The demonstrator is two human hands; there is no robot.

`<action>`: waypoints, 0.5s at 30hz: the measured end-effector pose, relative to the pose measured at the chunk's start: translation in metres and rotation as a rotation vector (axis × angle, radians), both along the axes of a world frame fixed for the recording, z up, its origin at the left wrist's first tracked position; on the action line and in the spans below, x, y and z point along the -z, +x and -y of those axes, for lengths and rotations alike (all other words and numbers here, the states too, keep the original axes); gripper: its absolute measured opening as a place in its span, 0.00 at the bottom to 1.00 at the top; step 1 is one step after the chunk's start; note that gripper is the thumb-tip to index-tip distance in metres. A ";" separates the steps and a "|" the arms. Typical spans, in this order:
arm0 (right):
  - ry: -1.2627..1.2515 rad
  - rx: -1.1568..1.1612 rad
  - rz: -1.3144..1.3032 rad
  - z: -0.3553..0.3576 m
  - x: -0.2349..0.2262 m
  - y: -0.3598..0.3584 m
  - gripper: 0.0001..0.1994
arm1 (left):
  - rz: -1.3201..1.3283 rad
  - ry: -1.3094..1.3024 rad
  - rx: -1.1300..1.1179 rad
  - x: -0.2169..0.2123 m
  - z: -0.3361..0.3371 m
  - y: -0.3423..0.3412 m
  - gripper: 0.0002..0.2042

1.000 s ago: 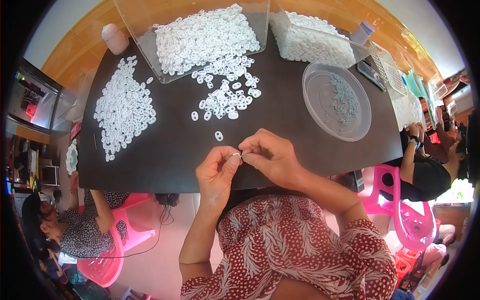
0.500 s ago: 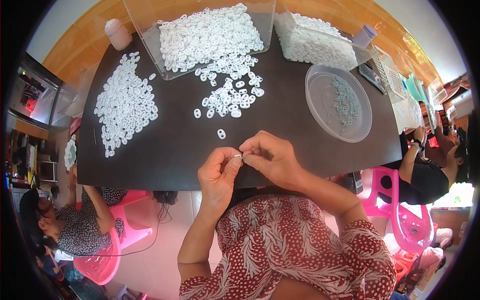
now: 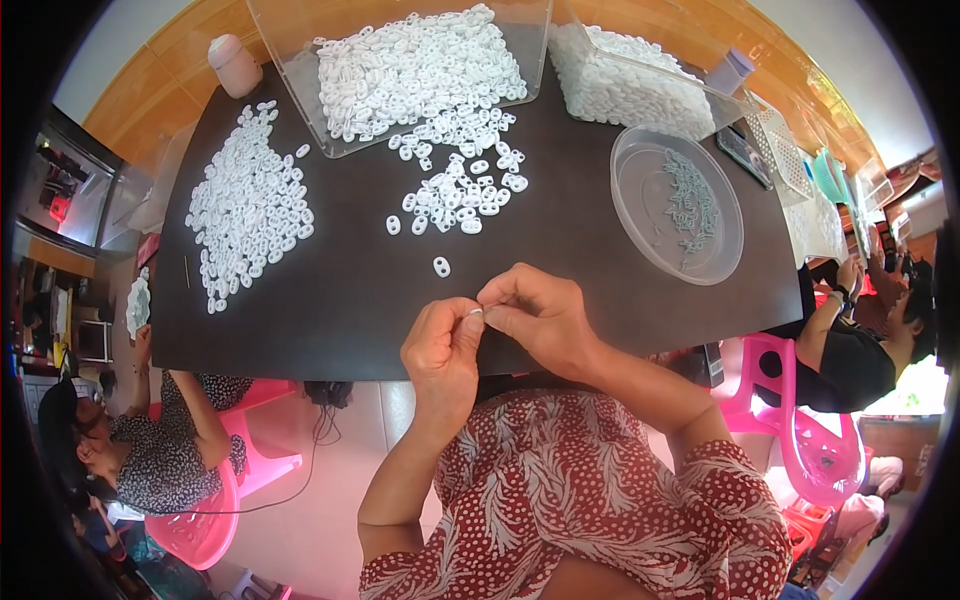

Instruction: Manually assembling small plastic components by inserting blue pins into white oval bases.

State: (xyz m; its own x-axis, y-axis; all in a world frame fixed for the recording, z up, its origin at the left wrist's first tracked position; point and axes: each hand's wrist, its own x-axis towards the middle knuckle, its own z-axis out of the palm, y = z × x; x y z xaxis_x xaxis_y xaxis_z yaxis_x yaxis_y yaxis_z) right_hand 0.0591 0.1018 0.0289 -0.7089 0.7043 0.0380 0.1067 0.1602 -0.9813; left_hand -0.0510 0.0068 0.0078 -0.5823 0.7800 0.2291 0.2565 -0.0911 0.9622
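Note:
Above the table's near edge my left hand (image 3: 440, 345) pinches a small white oval piece (image 3: 475, 312) between thumb and forefinger. The fingertips of my right hand (image 3: 540, 315) are pressed together right beside that piece; whatever they hold is too small to make out. On the dark table (image 3: 330, 310) just beyond, a single white two-holed oval piece (image 3: 441, 267) lies apart. A loose heap of the same white pieces (image 3: 455, 200) is farther back, and a larger heap (image 3: 250, 205) spreads at the left. To the right, a round clear plastic dish (image 3: 625, 225) contains many thin grey-green parts (image 3: 690, 205).
Two clear bins, one tipped toward me (image 3: 335, 152) and one at its right (image 3: 640, 90), hold white pieces. A pink jar (image 3: 235, 68), a lilac bottle (image 3: 730, 70) and a phone (image 3: 745, 157) stand or lie along the far side. Other people sit left and right.
My hands stay together at nearly the same spot, with the left hand shifted slightly right. The white piece is now more covered by the fingertips. Nothing on the table has been moved.

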 end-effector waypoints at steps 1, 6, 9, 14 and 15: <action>-0.049 0.013 -0.008 0.000 0.000 -0.001 0.07 | 0.136 0.035 0.005 0.001 0.000 0.000 0.02; -0.051 0.021 -0.094 0.000 0.002 -0.003 0.06 | 0.489 0.054 0.040 -0.011 -0.001 -0.002 0.05; 0.046 0.025 -0.130 -0.003 0.007 -0.003 0.05 | 0.521 0.044 0.049 -0.011 0.000 -0.002 0.05; 0.170 0.034 -0.098 -0.001 0.004 -0.004 0.04 | 0.525 0.057 0.030 -0.012 0.001 0.002 0.04; 0.196 0.035 -0.093 -0.001 0.003 -0.004 0.03 | 0.501 0.053 0.038 -0.012 0.001 0.003 0.04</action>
State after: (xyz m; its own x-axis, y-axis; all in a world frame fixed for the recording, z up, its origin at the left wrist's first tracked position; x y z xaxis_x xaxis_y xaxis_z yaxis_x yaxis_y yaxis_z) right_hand 0.0548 0.1029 0.0256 -0.6709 0.7013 0.2408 0.0257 0.3466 -0.9377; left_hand -0.0484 0.0057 0.0198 -0.6023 0.7976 -0.0314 -0.2403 -0.1437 0.9600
